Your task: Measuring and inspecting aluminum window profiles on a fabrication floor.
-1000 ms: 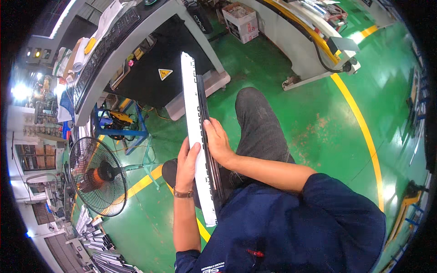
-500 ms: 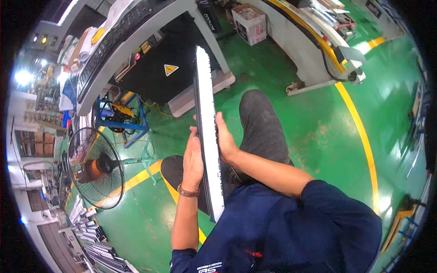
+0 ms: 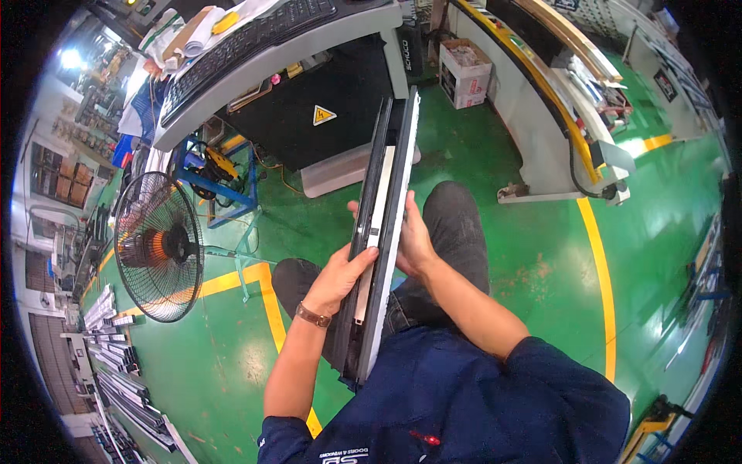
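- While green floor (image 3: pixel 495 255) with yellow lines fills the view, the grey machine bench (image 3: pixel 309 46) curves across from ten to twelve o'clock, a black cabinet with a warning triangle (image 3: pixel 325 116) beneath it.
- Long dark aluminium profile (image 3: pixel 382 232), white along one face, runs from the person's lap up toward twelve o'clock, held at the picture's centre. It looks stiff, fairly light for its length, smooth-sided and likely to swing at its far end; a grip near mid-length, as now, seems soundest.
- Pedestal fan (image 3: pixel 158 247) stands at nine o'clock, near the profile's left side.
- Blue trolley (image 3: pixel 220 174) sits at ten o'clock, between fan and cabinet.
- Cardboard box (image 3: pixel 466 71) rests at one o'clock, near the profile's far tip; the cabinet there looks the likeliest thing to be struck.
- Left hand (image 3: pixel 340 278) grasps the profile's left edge, thumb over the top.
- Right hand (image 3: pixel 413 240) clasps its right edge, fingers wrapped behind.
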